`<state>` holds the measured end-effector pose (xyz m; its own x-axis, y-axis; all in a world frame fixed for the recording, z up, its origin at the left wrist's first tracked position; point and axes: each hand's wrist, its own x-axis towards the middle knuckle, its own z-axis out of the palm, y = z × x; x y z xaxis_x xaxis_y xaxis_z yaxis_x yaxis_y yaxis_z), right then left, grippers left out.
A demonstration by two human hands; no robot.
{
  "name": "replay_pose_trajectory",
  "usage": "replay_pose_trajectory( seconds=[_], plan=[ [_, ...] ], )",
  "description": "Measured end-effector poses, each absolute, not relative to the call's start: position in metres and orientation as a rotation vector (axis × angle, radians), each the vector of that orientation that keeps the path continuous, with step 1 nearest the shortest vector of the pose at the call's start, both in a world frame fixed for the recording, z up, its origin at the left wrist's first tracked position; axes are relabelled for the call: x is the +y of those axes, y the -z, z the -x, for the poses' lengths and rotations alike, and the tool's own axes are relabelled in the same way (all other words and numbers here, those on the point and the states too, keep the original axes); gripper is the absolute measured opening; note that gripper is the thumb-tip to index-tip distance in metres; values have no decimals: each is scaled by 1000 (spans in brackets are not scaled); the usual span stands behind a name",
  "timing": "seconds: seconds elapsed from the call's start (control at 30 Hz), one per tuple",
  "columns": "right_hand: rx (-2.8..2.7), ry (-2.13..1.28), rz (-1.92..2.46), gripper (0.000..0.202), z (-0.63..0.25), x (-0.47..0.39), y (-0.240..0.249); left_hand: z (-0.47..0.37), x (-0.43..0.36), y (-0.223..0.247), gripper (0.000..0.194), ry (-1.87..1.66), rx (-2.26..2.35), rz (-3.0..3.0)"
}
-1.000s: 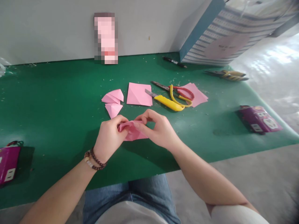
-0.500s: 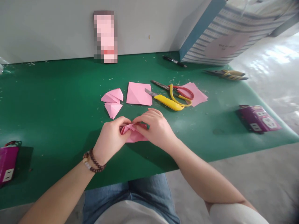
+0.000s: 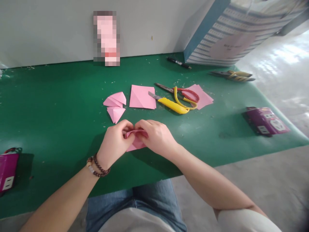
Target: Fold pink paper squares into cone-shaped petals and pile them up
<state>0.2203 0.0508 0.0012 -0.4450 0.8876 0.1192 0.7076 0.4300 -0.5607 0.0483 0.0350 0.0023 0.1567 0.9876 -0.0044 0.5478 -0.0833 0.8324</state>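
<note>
Between my hands is a partly folded piece of pink paper (image 3: 135,144), held just above the green table near its front edge. My left hand (image 3: 116,138) pinches its left side between thumb and fingers. On the right side, my right hand (image 3: 155,135) grips the upper edge, with the thumb pressed on the paper. Both hands' fingertips nearly meet at the top and hide part of the folds. Beyond my left hand lie folded pink pieces (image 3: 115,111), and beside them a flat pink square (image 3: 141,99).
Yellow-handled cutter (image 3: 173,105), red-and-yellow scissors (image 3: 187,93) and more pink paper (image 3: 204,98) lie beyond my right hand. Further off are a pen (image 3: 179,62), pliers (image 3: 233,75) and a striped bag (image 3: 217,38). Purple boxes sit right (image 3: 267,120) and left (image 3: 8,170) on the table (image 3: 60,129).
My right hand has shifted left, closer to my left hand. The held paper is now tilted differently, its lower edge further left and slightly lower.
</note>
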Motion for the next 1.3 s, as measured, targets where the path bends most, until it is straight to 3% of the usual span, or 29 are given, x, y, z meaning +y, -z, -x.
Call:
replay_pose_trajectory(
  seconds=[0.13, 0.27, 0.37, 0.47, 0.6, 0.73, 0.93, 1.1, 1.3],
  plan=[
    [-2025, -885, 1339, 38, -226, 51, -9, -44, 40, -4, 3, -852, 1592, -1770],
    [-1929, -898, 1388, 42, -228, 51, -10, -43, 42, -5, 3, -909, 1567, -1638],
    [-1945, -819, 1393, 43, -226, 50, -8, -46, 41, -3, 17, -848, 1451, -1485],
    [-1961, -734, 1378, 38, -223, 49, -7, -48, 42, -2, 33, -802, 1352, -1407],
    [-1913, -732, 1294, 32, -222, 48, -4, -48, 43, -3, 19, -753, 1398, -1460],
    [-1779, -842, 1326, 38, -223, 49, -2, -47, 43, -4, 17, -820, 1459, -1492],
    [-1879, -714, 1277, 14, -221, 50, 2, -50, 42, -7, 17, -821, 1394, -1421],
    [-1967, -653, 1138, 25, -221, 49, 3, -50, 43, -7, 7, -796, 1440, -1433],
    [-1983, -791, 1109, 7, -221, 50, -6, -48, 43, -4, 20, -853, 1393, -1413]
  ],
)
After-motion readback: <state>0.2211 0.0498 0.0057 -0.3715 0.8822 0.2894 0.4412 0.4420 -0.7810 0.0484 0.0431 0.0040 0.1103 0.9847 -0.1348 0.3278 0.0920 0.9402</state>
